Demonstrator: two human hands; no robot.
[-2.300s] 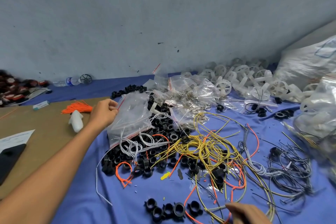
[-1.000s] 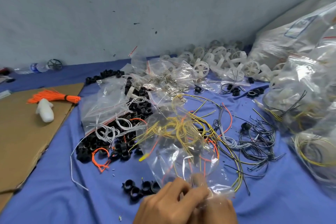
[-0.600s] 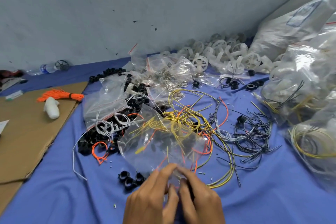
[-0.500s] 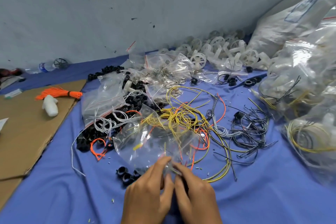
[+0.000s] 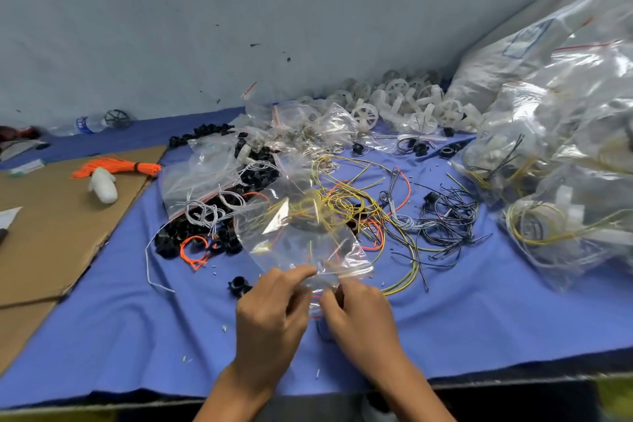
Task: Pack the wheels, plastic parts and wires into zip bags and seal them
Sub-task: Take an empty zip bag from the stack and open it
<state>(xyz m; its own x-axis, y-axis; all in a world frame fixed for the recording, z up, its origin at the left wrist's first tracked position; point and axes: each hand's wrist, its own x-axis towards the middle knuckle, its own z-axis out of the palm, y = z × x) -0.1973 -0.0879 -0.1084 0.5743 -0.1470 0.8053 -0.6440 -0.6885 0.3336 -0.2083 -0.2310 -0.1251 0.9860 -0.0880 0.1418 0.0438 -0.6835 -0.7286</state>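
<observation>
Having fetched a clear zip bag [image 5: 301, 243] from the pile, now pinching its mouth with left hand [image 5: 274, 312] and right hand [image 5: 359, 315], fingertips close together, near the front of the blue cloth [image 5: 137, 319]. Probably prying it open for filling. Looks empty, crinkled, see-through, raised slantwise over the yellow wires [image 5: 346, 202].

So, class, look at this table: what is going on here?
A person pinches the near edge of a clear plastic zip bag with the left hand and the right hand, just above the blue cloth. Whether anything is inside it yet is hard to tell. Tangled yellow wires, black plastic rings and white spoked wheels lie loose on the cloth beyond it, unpacked.
</observation>
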